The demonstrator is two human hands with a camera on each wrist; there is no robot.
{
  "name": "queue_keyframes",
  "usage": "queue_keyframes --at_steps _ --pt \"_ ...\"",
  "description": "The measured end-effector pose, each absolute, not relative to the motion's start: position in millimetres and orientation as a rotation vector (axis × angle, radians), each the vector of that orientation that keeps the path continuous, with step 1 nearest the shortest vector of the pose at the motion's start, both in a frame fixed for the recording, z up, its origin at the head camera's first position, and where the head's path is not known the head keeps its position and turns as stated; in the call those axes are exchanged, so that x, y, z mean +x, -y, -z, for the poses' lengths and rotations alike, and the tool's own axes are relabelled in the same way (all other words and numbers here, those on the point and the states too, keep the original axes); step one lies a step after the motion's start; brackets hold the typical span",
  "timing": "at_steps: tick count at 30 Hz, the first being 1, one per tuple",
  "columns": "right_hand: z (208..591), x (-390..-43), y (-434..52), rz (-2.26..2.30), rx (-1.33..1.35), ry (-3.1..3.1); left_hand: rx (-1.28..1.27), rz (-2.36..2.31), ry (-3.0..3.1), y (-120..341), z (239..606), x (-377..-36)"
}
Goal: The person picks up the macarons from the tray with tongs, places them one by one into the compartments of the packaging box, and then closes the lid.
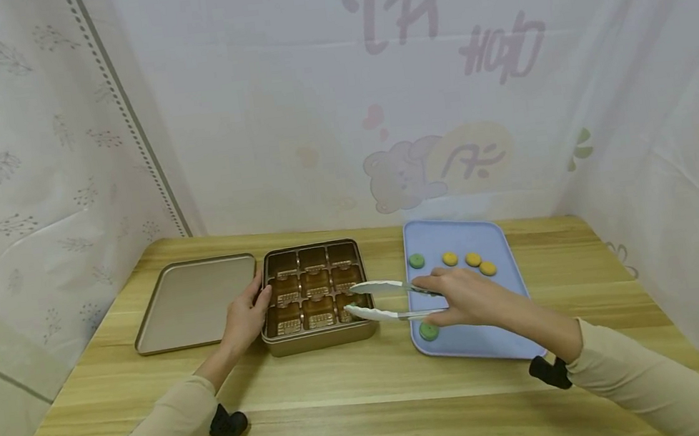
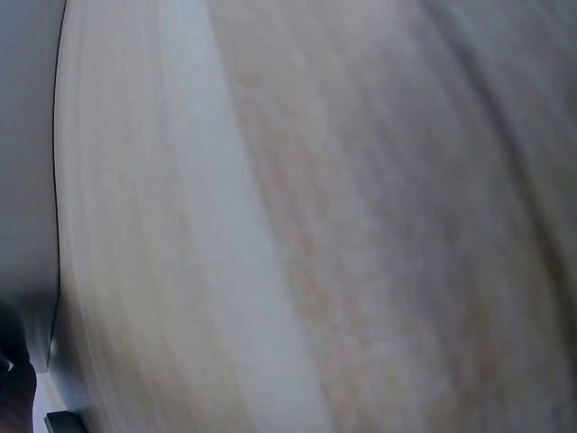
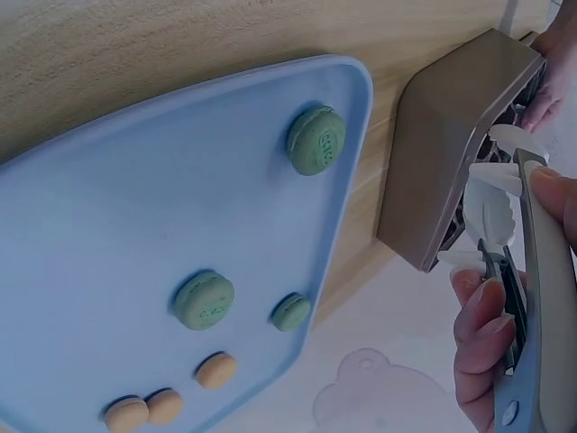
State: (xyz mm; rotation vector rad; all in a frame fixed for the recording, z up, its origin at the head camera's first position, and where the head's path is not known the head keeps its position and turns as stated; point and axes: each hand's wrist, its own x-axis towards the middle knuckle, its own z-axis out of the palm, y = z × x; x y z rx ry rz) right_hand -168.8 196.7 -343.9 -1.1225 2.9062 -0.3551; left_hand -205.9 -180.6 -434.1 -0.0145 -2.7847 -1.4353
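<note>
My left hand (image 1: 247, 319) holds the left side of a gold tin box (image 1: 321, 340), its thumb at the rim. Inside the box lies a brown divided insert (image 1: 315, 284). My right hand (image 1: 462, 295) grips tongs (image 1: 393, 314) with white tips, its fingers and thumb around the handles. The tong tips stand apart over the box's right front compartment; whether anything lies beneath them I cannot tell. On the blue tray (image 3: 81, 225) are three green macarons (image 3: 315, 140) and three small yellow macarons (image 3: 216, 370). The right hand hides part of the tray in the head view.
A flat gold lid (image 1: 194, 304) lies left of the box on the wooden table (image 1: 348, 434). The blue tray is to the box's right, with a strip of table between. A printed curtain (image 1: 260, 113) hangs behind the table and along both sides.
</note>
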Motion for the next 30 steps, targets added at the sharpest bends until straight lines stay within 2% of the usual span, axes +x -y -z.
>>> queue_keyframes --at_steps 16,30 --pt "355.5 -160.0 -208.0 0.424 -1.061 -2.935 -0.026 1.448 2.784 180.2 437.3 -205.5" --pt "362.4 -121.7 -277.5 0.55 -0.981 -3.008 -0.021 1.441 2.795 181.6 435.7 -206.0"
